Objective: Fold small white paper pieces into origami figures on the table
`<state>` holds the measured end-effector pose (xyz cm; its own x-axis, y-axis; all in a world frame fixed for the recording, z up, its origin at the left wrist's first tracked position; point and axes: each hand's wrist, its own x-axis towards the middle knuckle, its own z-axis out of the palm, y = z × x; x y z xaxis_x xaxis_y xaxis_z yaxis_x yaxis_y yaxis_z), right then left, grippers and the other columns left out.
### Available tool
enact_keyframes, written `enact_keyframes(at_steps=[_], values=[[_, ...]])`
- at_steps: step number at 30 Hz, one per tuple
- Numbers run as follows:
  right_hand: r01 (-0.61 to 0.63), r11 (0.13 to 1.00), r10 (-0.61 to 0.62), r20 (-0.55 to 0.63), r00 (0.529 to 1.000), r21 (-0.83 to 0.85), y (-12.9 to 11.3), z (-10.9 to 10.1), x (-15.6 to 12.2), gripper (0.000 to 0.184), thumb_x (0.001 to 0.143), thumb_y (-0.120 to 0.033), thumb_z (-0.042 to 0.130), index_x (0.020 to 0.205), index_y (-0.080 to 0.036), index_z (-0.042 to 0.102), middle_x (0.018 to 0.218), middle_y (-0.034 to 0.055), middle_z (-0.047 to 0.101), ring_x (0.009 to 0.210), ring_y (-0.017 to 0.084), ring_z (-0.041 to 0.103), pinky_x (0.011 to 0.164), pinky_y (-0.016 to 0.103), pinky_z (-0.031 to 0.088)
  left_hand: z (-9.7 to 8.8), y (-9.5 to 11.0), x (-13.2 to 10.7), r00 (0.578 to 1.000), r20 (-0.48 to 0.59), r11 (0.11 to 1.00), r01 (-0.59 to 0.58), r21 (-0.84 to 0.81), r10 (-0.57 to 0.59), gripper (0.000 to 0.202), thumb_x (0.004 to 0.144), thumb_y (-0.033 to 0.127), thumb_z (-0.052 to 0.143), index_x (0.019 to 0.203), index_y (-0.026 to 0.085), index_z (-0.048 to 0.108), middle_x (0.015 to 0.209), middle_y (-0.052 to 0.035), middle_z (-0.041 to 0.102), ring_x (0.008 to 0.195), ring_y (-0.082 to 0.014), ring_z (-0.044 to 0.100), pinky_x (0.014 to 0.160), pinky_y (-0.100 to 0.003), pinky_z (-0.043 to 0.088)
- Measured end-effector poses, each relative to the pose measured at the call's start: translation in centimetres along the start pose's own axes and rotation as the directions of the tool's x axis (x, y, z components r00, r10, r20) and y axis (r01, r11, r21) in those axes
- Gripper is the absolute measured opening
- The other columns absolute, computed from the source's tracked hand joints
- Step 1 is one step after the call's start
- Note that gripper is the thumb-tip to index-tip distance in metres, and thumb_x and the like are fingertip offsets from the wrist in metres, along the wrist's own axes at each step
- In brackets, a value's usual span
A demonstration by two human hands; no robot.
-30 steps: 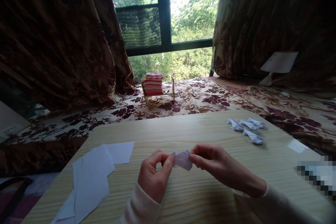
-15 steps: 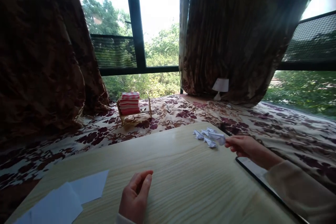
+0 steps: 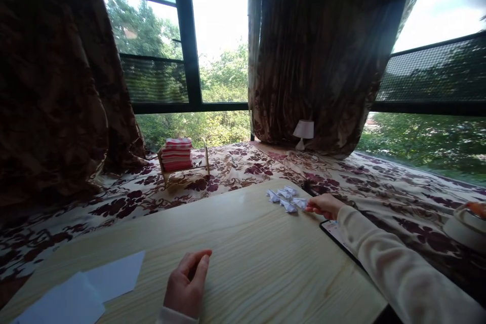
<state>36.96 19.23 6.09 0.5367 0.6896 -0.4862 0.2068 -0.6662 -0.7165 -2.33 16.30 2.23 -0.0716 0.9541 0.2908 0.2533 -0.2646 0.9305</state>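
Note:
My right hand (image 3: pixel 324 206) reaches to the far right part of the wooden table (image 3: pixel 246 258) and pinches a small folded white paper piece (image 3: pixel 300 203) at the edge of a cluster of several folded paper pieces (image 3: pixel 283 196). My left hand (image 3: pixel 186 283) rests near the table's front edge, fingers loosely curled and apart, holding nothing. Flat white paper sheets (image 3: pixel 87 288) lie at the front left, to the left of my left hand.
A dark tablet or phone (image 3: pixel 337 240) lies at the table's right edge under my right forearm. Beyond the table a flowered cloth carries a small wooden rack with striped red cloths (image 3: pixel 176 154) and a small white lamp (image 3: pixel 302 131). Dark curtains and windows stand behind.
Both hands held the folded piece at the table's middle a second ago. My right hand carried it right to the cluster; my left hand let go and rests on the table. The view turned right.

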Motion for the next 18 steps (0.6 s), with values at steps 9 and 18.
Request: enact_keyframes(at_steps=[9,18], values=[[0.054,0.970,-0.066,-0.043,0.997,-0.236,-1.1,-0.2,-1.6,0.030,0.087,-0.028,0.053,0.113,-0.014,0.052,0.113,0.0085,0.055,0.094,0.020,0.058,0.078,0.039,0.049,0.0,-0.3,0.0,0.999,0.018,0.999,-0.035,-0.001,0.035,0.026,0.066,0.041,0.060,0.072,0.018,0.071,0.067,-0.0031,0.066,0.064,-0.0206,0.059,0.065,-0.030,0.047],[0.557,0.740,-0.536,0.170,0.827,-0.376,-4.7,3.8,-8.9,0.028,0.084,-0.034,0.052,0.068,-0.014,0.063,0.067,0.0031,0.064,0.059,0.014,0.058,0.056,0.024,0.044,-0.5,1.9,-0.1,0.997,-0.028,0.996,-0.075,0.041,0.077,0.020,0.072,0.029,0.053,0.073,0.016,0.068,0.069,-0.0045,0.064,0.066,-0.0177,0.059,0.060,-0.027,0.047]])
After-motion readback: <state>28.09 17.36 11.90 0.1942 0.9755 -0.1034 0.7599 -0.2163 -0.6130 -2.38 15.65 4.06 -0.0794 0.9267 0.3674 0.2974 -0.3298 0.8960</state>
